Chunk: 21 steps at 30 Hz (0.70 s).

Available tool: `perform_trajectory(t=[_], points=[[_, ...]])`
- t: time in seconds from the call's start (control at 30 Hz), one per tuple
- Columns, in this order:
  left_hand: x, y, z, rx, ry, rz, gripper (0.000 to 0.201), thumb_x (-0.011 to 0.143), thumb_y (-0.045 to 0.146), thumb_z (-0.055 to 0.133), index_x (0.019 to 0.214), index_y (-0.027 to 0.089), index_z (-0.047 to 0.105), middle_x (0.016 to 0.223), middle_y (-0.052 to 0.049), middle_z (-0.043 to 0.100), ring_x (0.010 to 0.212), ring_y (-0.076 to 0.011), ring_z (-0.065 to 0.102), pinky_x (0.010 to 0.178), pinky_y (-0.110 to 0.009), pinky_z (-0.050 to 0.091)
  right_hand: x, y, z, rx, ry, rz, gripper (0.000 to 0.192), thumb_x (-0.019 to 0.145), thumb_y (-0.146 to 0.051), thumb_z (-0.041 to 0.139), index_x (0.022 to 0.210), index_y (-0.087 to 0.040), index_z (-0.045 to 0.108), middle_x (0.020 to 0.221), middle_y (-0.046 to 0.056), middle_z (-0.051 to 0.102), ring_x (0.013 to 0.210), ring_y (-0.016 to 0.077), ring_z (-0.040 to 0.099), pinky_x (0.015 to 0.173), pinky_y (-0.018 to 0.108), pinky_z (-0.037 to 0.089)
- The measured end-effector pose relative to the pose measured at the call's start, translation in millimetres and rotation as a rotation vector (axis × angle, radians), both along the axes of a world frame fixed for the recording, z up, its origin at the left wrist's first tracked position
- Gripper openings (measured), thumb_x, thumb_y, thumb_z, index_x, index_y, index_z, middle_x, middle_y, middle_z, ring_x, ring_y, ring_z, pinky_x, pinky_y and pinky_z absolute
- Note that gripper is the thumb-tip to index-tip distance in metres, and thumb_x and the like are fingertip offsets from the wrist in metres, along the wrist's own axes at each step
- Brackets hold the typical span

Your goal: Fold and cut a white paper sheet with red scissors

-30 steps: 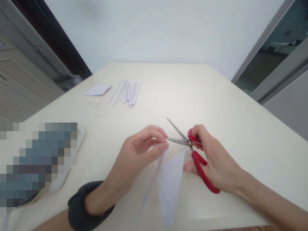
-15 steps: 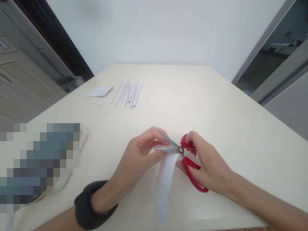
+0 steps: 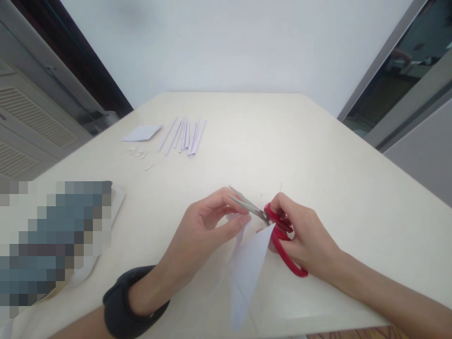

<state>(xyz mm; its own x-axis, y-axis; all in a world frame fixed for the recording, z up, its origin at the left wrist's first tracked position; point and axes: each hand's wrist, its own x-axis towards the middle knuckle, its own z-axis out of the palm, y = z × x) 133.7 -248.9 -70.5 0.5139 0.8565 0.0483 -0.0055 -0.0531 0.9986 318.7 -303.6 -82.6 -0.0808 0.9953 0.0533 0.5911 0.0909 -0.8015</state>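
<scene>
My left hand pinches the upper edge of a white sheet of paper, which hangs down in a tapering shape toward the table's near side. Red-handled scissors are gripped in my right hand, thumb and fingers in the loops. Their blades point left and stand a little apart, above the paper and close to my left fingertips. One corner of the paper rises beside the scissors' pivot, near my right fingers. A black band is round my left wrist.
Several thin rolled paper tubes lie at the back left of the white table. Left of them are a folded white paper and small paper scraps. A blurred-out flat item covers the near left.
The scissor blades have closed most of the way and sit slightly higher. The paper's right corner has come away from my left fingers, and the sheet now spreads wider.
</scene>
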Motion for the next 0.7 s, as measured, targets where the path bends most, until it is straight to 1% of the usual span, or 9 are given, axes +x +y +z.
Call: perform_trajectory(t=[0.07, 0.13, 0.23, 0.37, 0.47, 0.53, 0.6, 0.7], points=[[-1, 0, -0.2, -0.019, 0.004, 0.001, 0.007, 0.083, 0.018, 0.064, 0.077, 0.022, 0.063, 0.088, 0.002, 0.064, 0.086, -0.0130, 0.060, 0.077, -0.022, 0.045, 1, 1, 1.7, -0.047, 0.104, -0.004, 0.026, 0.075, -0.016, 0.060, 0.074, -0.024, 0.035, 0.065, -0.007, 0.048, 0.056, 0.0113, 0.041, 0.053, 0.024, 0.036], [-1, 1, 0.4, -0.025, 0.008, -0.016, 0.009, 0.084, 0.017, 0.062, 0.076, 0.021, 0.062, 0.087, 0.002, 0.065, 0.083, -0.0117, 0.060, 0.076, -0.021, 0.045, 2, 3, 3.9, -0.083, 0.190, -0.018, 0.023, 0.078, -0.018, 0.060, 0.076, -0.024, 0.038, 0.068, -0.006, 0.050, 0.062, 0.0126, 0.046, 0.059, 0.026, 0.040], [-1, 1, 1.8, -0.018, 0.021, -0.036, 0.010, 0.086, 0.017, 0.060, 0.077, 0.021, 0.061, 0.081, 0.003, 0.067, 0.079, -0.0107, 0.061, 0.075, -0.020, 0.045, 6, 7, 5.9, -0.116, 0.259, -0.055, 0.022, 0.080, -0.021, 0.062, 0.079, -0.024, 0.041, 0.074, -0.005, 0.053, 0.069, 0.0142, 0.051, 0.063, 0.027, 0.042], [0, 1, 2.1, -0.036, 0.038, -0.034, 0.008, 0.085, 0.019, 0.061, 0.077, 0.020, 0.060, 0.079, 0.001, 0.066, 0.076, -0.0123, 0.062, 0.071, -0.022, 0.046, 11, 11, 6.6, -0.155, 0.385, -0.072, 0.024, 0.079, -0.030, 0.067, 0.079, -0.023, 0.044, 0.077, -0.004, 0.054, 0.067, 0.0129, 0.050, 0.058, 0.025, 0.039], [0, 2, 1.6, -0.066, 0.044, -0.004, 0.007, 0.083, 0.022, 0.063, 0.077, 0.020, 0.059, 0.079, 0.000, 0.066, 0.074, -0.0137, 0.061, 0.067, -0.023, 0.046, 12, 13, 9.2, -0.222, 0.547, -0.010, 0.023, 0.077, -0.031, 0.069, 0.080, -0.022, 0.047, 0.077, -0.003, 0.054, 0.063, 0.0113, 0.048, 0.055, 0.024, 0.038], [1, 2, 1.0, -0.086, 0.042, 0.013, 0.008, 0.081, 0.024, 0.065, 0.079, 0.020, 0.059, 0.079, 0.000, 0.066, 0.073, -0.0135, 0.061, 0.066, -0.022, 0.046, 12, 14, 11.2, -0.275, 0.631, 0.034, 0.023, 0.076, -0.031, 0.070, 0.082, -0.021, 0.050, 0.081, -0.001, 0.057, 0.063, 0.0112, 0.050, 0.056, 0.024, 0.039], [1, 3, 0.2, -0.103, 0.040, 0.029, 0.009, 0.081, 0.025, 0.066, 0.081, 0.021, 0.058, 0.080, 0.000, 0.066, 0.074, -0.0141, 0.061, 0.066, -0.023, 0.047, 13, 14, 11.9, -0.305, 0.669, 0.049, 0.023, 0.076, -0.032, 0.070, 0.085, -0.020, 0.052, 0.084, 0.001, 0.059, 0.065, 0.0117, 0.052, 0.057, 0.025, 0.040], [2, 5, -1.2, -0.101, 0.036, 0.072, 0.011, 0.079, 0.026, 0.067, 0.081, 0.021, 0.058, 0.080, -0.001, 0.067, 0.078, -0.0161, 0.063, 0.068, -0.024, 0.048, 14, 14, 10.8, -0.330, 0.669, 0.025, 0.026, 0.074, -0.032, 0.072, 0.088, -0.020, 0.053, 0.088, 0.002, 0.061, 0.068, 0.0131, 0.055, 0.056, 0.024, 0.042]])
